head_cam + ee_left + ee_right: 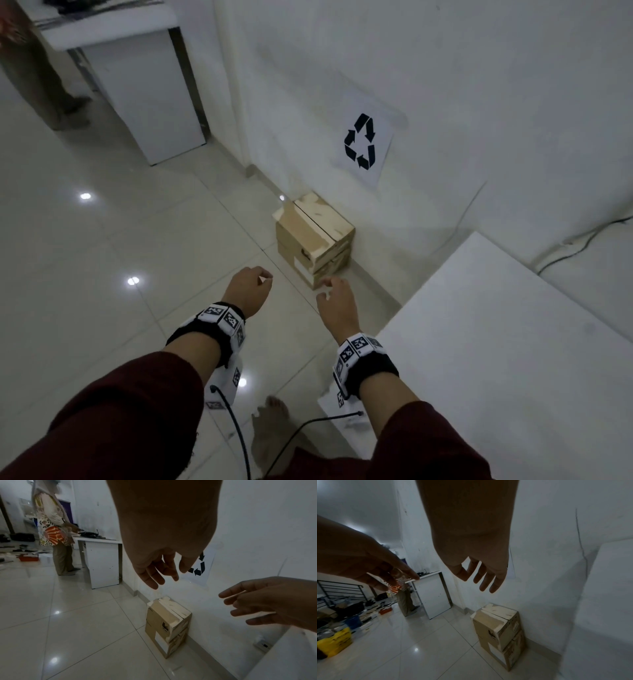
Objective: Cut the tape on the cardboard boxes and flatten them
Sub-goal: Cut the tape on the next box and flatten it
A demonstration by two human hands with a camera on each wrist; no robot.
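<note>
Two brown cardboard boxes stand stacked on the floor against the wall; the upper box (313,228) (167,616) (496,622) has a seam across its top, and the lower box (325,269) (173,645) (506,654) carries a white label. My left hand (251,286) (159,572) hovers above the floor, short of the stack, fingers loosely curled and empty. My right hand (334,298) (479,577) reaches beside it, fingers relaxed, holding nothing. No cutting tool is in view.
A recycling sign (364,142) hangs on the wall above the boxes. A white table (496,342) fills the right side. A white cabinet (150,102) stands at the back left with another person (54,536) beside it. Clutter and a yellow bag (334,642) lie far left.
</note>
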